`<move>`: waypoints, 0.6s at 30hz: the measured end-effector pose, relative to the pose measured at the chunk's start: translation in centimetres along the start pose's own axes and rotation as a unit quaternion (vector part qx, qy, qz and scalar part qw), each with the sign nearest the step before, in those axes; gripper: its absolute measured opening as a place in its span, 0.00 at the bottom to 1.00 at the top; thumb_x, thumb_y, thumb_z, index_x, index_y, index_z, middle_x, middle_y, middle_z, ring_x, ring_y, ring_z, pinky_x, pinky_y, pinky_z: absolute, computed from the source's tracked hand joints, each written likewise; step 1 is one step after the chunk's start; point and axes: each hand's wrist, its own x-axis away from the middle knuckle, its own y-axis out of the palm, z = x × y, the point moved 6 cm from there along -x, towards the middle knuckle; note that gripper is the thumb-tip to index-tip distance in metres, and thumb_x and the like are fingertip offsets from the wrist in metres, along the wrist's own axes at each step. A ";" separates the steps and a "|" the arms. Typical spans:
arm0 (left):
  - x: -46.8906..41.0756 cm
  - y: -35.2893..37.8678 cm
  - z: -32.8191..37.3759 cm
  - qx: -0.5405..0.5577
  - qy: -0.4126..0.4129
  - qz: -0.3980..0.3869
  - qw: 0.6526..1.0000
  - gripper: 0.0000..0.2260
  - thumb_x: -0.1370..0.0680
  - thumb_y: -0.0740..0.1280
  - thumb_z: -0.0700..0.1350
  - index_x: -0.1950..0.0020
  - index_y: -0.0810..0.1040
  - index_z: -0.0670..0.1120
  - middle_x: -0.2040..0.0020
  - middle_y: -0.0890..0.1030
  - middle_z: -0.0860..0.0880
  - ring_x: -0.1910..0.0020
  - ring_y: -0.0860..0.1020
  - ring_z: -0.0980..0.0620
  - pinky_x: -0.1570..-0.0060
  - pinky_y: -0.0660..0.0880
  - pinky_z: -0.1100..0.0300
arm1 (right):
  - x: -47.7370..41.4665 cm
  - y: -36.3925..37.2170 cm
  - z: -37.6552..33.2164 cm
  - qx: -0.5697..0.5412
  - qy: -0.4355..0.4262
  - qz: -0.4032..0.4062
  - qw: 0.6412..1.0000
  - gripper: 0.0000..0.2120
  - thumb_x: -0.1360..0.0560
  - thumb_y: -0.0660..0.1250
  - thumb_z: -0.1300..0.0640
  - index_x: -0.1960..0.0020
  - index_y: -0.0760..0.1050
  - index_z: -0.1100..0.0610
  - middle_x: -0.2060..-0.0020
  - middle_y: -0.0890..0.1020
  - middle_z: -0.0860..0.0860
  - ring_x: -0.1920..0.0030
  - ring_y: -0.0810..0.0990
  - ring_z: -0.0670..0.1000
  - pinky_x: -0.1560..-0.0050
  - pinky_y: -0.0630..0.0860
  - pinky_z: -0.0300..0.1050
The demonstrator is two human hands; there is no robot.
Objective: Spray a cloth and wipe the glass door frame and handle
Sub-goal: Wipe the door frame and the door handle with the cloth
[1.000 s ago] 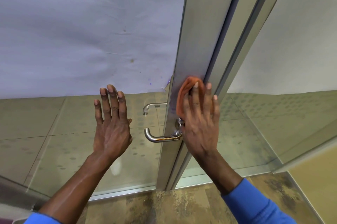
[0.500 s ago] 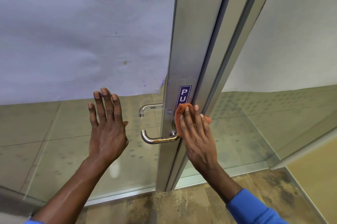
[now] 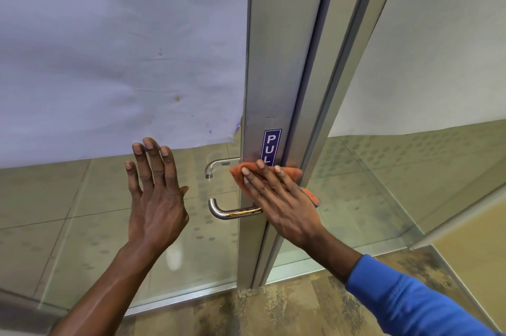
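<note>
A brushed aluminium door frame point(image 3: 269, 67) runs upright through the middle of the view. A blue PULL sticker point(image 3: 271, 144) sits on it. My right hand point(image 3: 282, 204) lies flat on an orange cloth point(image 3: 309, 194), pressing it against the frame just above the steel lever handle point(image 3: 232, 212), whose bar shows rust. The hand hides the handle's base. My left hand point(image 3: 157, 198) rests flat with fingers spread on the glass door pane point(image 3: 82, 226), left of the handle. No spray bottle is in view.
White paper point(image 3: 123, 48) covers the upper glass behind the door. A second handle point(image 3: 219, 164) shows through the glass on the far side. A fixed glass panel point(image 3: 410, 171) stands to the right. Patterned carpet point(image 3: 273, 308) lies below.
My right hand slid the cloth down the frame, uncovering the PULL sticker, and turned so the fingers point up-left. The left hand stayed flat on the glass.
</note>
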 end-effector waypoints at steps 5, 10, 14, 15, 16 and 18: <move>0.2 0.0 0.0 -0.002 0.011 0.005 1.000 0.46 0.16 0.67 0.39 0.09 0.37 0.36 0.10 0.32 0.35 0.10 0.31 0.34 0.12 0.31 0.39 | 1.7 -0.1 1.7 0.032 0.073 0.030 0.996 0.33 0.16 0.58 0.61 0.12 0.53 0.62 0.12 0.53 0.60 0.12 0.50 0.63 0.12 0.43 0.62; 0.1 0.2 0.1 -0.003 0.013 -0.004 1.000 0.47 0.18 0.64 0.45 0.10 0.37 0.36 0.10 0.32 0.35 0.10 0.31 0.33 0.12 0.31 0.39 | -0.7 -2.4 3.2 0.027 0.170 0.076 0.982 0.27 0.12 0.44 0.64 0.13 0.55 0.66 0.13 0.56 0.64 0.12 0.50 0.64 0.12 0.49 0.62; 0.1 0.2 0.1 0.002 0.011 -0.004 1.000 0.46 0.18 0.64 0.45 0.10 0.36 0.36 0.10 0.31 0.35 0.10 0.31 0.34 0.12 0.30 0.39 | -3.6 -4.4 4.2 -0.009 0.221 0.109 0.969 0.27 0.12 0.42 0.62 0.14 0.53 0.70 0.14 0.51 0.68 0.12 0.47 0.66 0.12 0.44 0.61; 0.1 0.2 0.2 0.003 0.011 -0.004 1.000 0.46 0.17 0.64 0.45 0.10 0.36 0.36 0.10 0.32 0.35 0.10 0.31 0.34 0.12 0.31 0.39 | -3.8 -4.6 4.3 -0.024 0.223 0.109 0.968 0.27 0.11 0.40 0.61 0.15 0.54 0.70 0.15 0.52 0.68 0.13 0.48 0.67 0.11 0.45 0.61; 0.1 0.2 0.2 0.002 0.010 -0.002 1.000 0.46 0.17 0.65 0.44 0.10 0.36 0.36 0.10 0.32 0.35 0.10 0.31 0.34 0.12 0.31 0.39 | -3.8 -4.5 4.1 -0.032 0.221 0.107 0.969 0.27 0.11 0.39 0.61 0.15 0.55 0.70 0.15 0.53 0.68 0.13 0.50 0.67 0.12 0.46 0.61; 0.1 0.0 0.1 -0.002 0.005 0.004 1.000 0.47 0.17 0.67 0.39 0.10 0.37 0.36 0.10 0.32 0.35 0.10 0.31 0.34 0.12 0.31 0.39 | -2.9 -3.7 3.6 -0.037 0.202 0.092 0.974 0.27 0.11 0.39 0.61 0.15 0.56 0.70 0.16 0.55 0.69 0.14 0.52 0.67 0.12 0.48 0.61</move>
